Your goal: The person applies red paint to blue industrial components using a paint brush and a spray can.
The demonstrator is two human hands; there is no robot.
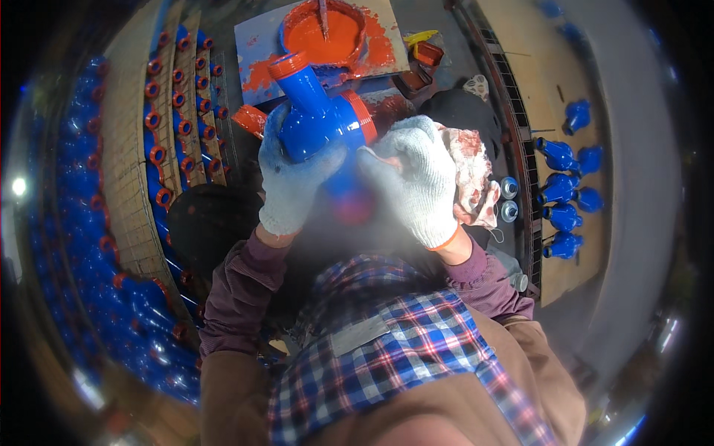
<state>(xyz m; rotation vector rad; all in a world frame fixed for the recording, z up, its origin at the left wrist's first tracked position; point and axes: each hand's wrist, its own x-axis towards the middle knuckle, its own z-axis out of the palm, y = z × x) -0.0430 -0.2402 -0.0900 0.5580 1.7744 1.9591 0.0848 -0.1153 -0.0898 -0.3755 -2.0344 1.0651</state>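
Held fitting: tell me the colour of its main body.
The fitting has a glossy blue body, best seen in the head view.

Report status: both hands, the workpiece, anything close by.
Left hand gripping blue pipe fitting. Right hand at its right side, contact unclear. Red rims on fitting. Stained rag beside right hand, paint basin beyond fitting.

The left gloved hand grips a red-collared blue branched pipe fitting; the right gloved hand, fingers curled, is at the fitting's right side. Beyond the fitting stands a basin of orange-red paint with a stick. Right of the fitting lies a red-stained rag; to its left run rows of red-rimmed blue pieces.
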